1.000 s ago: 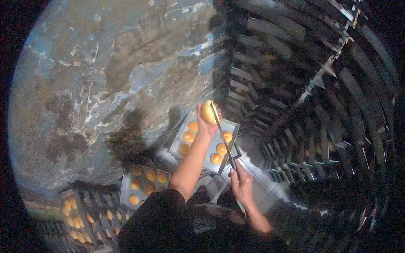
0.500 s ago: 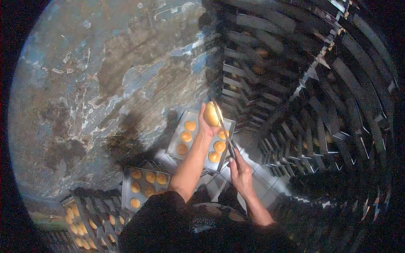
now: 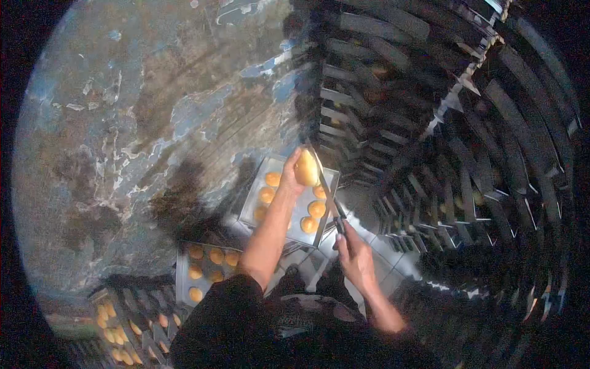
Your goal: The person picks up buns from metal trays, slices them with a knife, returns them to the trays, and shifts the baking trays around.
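My left hand is closed around a golden bread bun, held up above a metal baking tray. In my right hand is the dark handle of a long knife. Its blade runs up along the right side of the bun; whether it has entered the crust I cannot tell. Several round buns lie on the tray in two visible rows, and my left forearm hides part of them.
Below left, a second tray holds several buns. More buns sit on a rack at the bottom left. A stained, peeling wall rises on the left. Dark racks of stacked trays line the right, with a tiled floor between.
The bun has turned slightly in my left hand, and the knife stays along its right side. Both hands and the trays appear shifted a little within the view.
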Available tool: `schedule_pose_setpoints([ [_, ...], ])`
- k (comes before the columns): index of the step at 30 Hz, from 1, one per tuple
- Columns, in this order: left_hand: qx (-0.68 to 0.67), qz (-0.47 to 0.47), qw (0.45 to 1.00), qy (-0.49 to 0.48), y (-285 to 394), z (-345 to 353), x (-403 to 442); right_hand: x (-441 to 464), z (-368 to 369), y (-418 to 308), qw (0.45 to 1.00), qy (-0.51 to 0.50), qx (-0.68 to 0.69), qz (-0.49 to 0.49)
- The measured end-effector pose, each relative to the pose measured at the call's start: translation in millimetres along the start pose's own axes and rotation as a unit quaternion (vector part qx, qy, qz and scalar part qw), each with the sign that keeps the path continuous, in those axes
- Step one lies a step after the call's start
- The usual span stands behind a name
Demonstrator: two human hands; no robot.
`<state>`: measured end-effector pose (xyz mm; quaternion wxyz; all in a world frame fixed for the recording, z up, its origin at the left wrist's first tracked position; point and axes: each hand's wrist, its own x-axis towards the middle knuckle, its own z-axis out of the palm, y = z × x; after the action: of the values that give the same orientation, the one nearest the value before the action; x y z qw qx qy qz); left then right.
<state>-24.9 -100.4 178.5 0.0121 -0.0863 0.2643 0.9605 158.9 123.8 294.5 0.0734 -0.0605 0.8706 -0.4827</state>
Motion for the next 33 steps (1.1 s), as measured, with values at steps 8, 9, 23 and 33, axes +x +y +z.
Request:
schedule_pose_setpoints([
  [8, 0.024, -0.011, 0.999, -0.045, -28, 10, -7, 50, -1, 6, 0.999, 0.014, -0.01, -0.032],
  [9, 0.024, -0.011, 0.999, -0.045, -23, 10, -5, 43, -8, -2, 0.999, 0.014, -0.011, -0.032],
  [23, 0.05, -0.048, 0.996, -0.057, -31, -10, 5, 55, -5, 25, 0.999, -0.03, -0.01, 0.019],
  [33, 0.038, -0.082, 0.994, -0.055, -59, -28, 8, 76, 11, 47, 0.999, -0.039, 0.002, 0.03],
])
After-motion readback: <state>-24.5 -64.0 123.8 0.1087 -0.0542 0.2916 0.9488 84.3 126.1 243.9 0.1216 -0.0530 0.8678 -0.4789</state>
